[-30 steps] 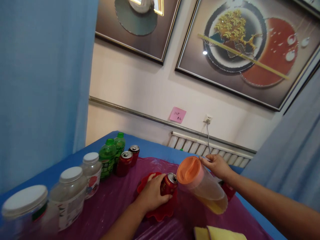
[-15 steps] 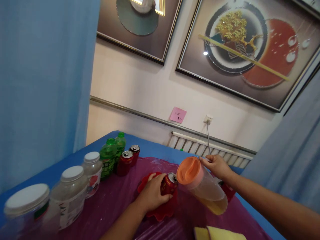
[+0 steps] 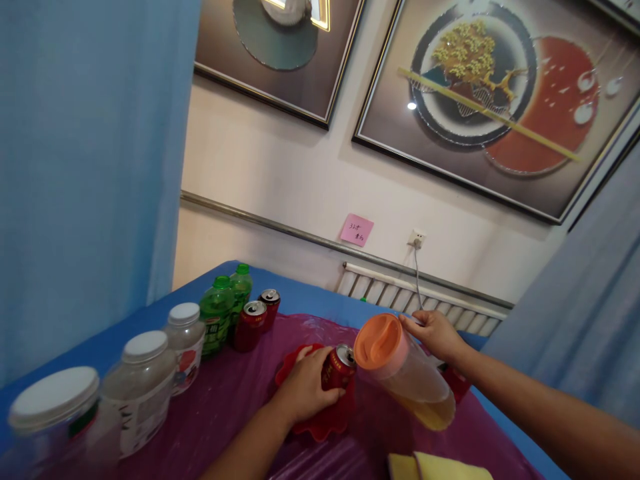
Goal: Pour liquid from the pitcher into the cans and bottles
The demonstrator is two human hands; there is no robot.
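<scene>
My left hand (image 3: 309, 387) is closed around a red drink can (image 3: 336, 371), which stands over a red scalloped dish (image 3: 320, 427) and leans slightly to the right. In my right hand (image 3: 436, 333) is a clear plastic pitcher (image 3: 415, 380) with an orange lid (image 3: 379, 341). The pitcher tilts toward the can, its lid beside the can's open top. Yellowish liquid (image 3: 433, 410) sits low in the pitcher. The handle is mostly hidden behind the pitcher. Whether any liquid flows into the can, I cannot tell.
On the left stand white-lidded jars (image 3: 143, 393), green bottles (image 3: 217, 317) and two more red cans (image 3: 250, 327). A yellow cloth (image 3: 445, 467) lies at the front on the purple plastic sheet (image 3: 240, 413). Another red object (image 3: 456, 383) is partly hidden behind the pitcher.
Almost nothing differs. Both hands, the can and the tilted pitcher keep nearly the same places.
</scene>
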